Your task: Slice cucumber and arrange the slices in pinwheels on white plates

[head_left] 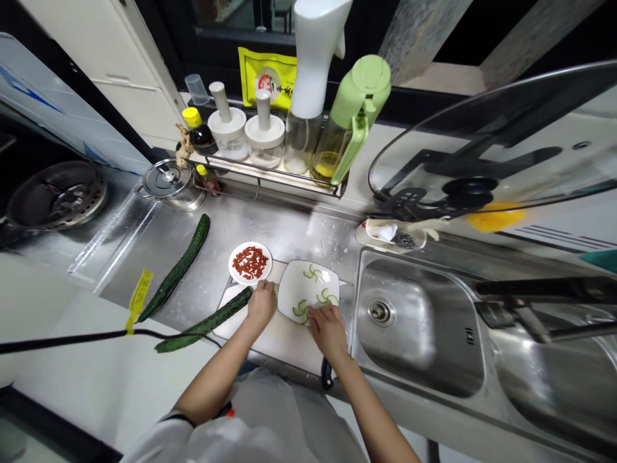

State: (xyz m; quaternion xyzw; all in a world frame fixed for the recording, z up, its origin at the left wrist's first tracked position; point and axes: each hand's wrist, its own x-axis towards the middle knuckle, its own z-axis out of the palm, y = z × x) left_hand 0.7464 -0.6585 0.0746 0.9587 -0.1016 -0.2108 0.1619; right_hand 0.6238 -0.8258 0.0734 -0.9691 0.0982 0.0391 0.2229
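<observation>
My left hand (263, 303) is closed around the right end of a dark green cucumber (207, 326); a pale green cut face shows just past the fingers. Right of it, a white squarish plate (294, 283) carries cucumber slices (313, 272) laid in small pinwheel fans. My right hand (328, 329) reaches over the plate's near edge, fingers bent and pinched at a cucumber slice beside the lower fan (301, 311); the fingertips partly hide it. A white cutting board (284, 337) lies beneath. The black handle of a knife (327, 374) juts out by my right wrist, its blade hidden.
A small plate of red dried berries (250, 263) sits behind my left hand. A second cucumber (178, 267) lies further left, near a lidded steel pot (173, 184). At right is a steel sink (419, 321). A rack (284, 177) with jars and bottles stands behind.
</observation>
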